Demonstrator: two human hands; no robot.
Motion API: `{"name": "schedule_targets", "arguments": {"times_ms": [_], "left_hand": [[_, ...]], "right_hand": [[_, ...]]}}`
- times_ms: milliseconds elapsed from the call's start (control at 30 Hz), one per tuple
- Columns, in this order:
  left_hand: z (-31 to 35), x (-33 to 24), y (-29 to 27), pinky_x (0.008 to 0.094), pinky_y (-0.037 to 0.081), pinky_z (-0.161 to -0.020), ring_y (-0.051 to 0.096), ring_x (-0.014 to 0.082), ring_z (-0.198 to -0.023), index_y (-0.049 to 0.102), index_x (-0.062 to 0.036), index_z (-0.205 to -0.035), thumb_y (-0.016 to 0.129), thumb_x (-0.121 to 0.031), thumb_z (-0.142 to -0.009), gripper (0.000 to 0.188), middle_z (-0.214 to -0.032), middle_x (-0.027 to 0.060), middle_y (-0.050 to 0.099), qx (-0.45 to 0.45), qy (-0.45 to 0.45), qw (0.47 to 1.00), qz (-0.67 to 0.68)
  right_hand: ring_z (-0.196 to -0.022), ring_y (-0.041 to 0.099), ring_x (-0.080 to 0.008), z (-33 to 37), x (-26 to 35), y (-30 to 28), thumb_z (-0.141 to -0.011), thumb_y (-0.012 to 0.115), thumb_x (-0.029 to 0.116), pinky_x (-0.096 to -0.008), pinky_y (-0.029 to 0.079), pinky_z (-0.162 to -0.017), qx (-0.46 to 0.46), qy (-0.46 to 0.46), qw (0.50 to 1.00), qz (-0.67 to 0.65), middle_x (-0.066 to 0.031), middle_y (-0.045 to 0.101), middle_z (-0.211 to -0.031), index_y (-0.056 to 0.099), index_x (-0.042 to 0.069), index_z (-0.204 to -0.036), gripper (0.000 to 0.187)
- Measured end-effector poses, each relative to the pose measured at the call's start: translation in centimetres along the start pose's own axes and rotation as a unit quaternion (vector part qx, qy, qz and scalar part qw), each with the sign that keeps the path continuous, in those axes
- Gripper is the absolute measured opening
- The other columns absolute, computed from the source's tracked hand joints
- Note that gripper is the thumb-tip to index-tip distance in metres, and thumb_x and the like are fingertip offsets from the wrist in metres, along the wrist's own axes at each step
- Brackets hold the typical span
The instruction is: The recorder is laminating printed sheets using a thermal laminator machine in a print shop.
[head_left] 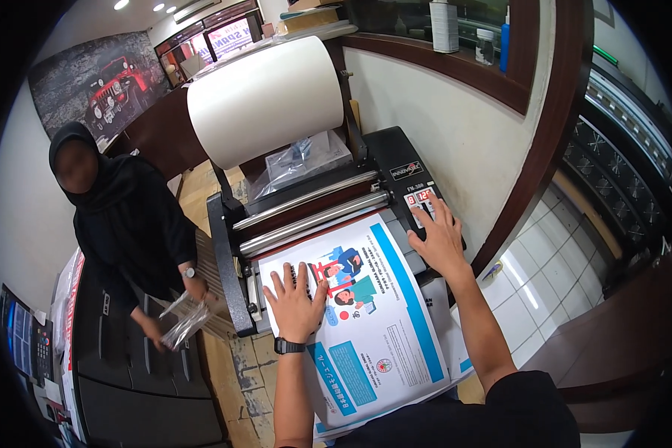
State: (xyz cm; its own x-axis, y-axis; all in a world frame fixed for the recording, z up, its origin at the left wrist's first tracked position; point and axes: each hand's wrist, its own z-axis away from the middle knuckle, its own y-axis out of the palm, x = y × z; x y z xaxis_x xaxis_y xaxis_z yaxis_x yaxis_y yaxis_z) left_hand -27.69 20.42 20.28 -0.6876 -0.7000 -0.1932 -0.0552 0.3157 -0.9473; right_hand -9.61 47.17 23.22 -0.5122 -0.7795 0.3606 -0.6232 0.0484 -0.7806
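1. a person's left hand [295, 299] lies flat, its grip wide and holding nothing, pressing a printed poster [373, 321] onto the feed tray of a roll laminator [313, 201].
2. the right hand [438, 239] rests open on the machine's control panel [420, 203], fingers over the buttons; which one is touched cannot be told.
3. judged from this, the sheet is being lined up at the rollers [313, 213]; the next move calls for a square leading edge and steady, even pressure.
4. a big white film roll [265, 97] sits above.
5. at left a co-worker [119, 216] handles clear plastic sleeves [183, 317] at the counter; the poster's near edge is cut off by the wearer's dark shirt.
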Motion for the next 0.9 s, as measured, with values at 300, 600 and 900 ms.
{"name": "schedule_targets", "arguments": {"times_ms": [300,600,900], "left_hand": [[0.0,-0.1,-0.2,0.0674,0.011,-0.119,0.023,0.0482,-0.15,0.048,-0.0129,-0.151,0.045,-0.062,-0.097,0.073,-0.159,0.0219,0.037,0.009,-0.002,1.0,0.019],[0.0,0.0,0.4,0.0681,0.013,-0.117,0.026,0.0479,-0.149,0.048,-0.0152,-0.151,0.047,-0.062,-0.098,0.071,-0.159,0.0211,0.039,-0.007,0.004,1.0,0.006],[-0.1,0.2,0.5,0.0683,0.014,-0.117,0.027,0.0479,-0.149,0.048,-0.0151,-0.15,0.047,-0.062,-0.097,0.071,-0.158,0.0214,0.039,-0.015,0.005,1.0,0.006]], "right_hand": [[-0.143,0.036,-0.0372,0.1,-0.4,0.2,-0.084,0.07,0.029,-0.064,0.033,-0.107,-0.008,-0.016,1.0,-0.014,-0.0203,0.04,-0.154,0.064,0.013,-0.131,0.05],[-0.142,0.038,-0.0365,0.2,-0.6,0.6,-0.084,0.07,0.03,-0.0669,0.033,-0.106,-0.013,-0.02,1.0,0.011,-0.0201,0.04,-0.154,0.064,0.014,-0.13,0.049],[-0.143,0.037,-0.0364,0.4,-0.5,1.1,-0.085,0.069,0.03,-0.0708,0.032,-0.106,-0.014,-0.01,1.0,-0.005,-0.0184,0.039,-0.154,0.063,0.013,-0.13,0.049]]}}
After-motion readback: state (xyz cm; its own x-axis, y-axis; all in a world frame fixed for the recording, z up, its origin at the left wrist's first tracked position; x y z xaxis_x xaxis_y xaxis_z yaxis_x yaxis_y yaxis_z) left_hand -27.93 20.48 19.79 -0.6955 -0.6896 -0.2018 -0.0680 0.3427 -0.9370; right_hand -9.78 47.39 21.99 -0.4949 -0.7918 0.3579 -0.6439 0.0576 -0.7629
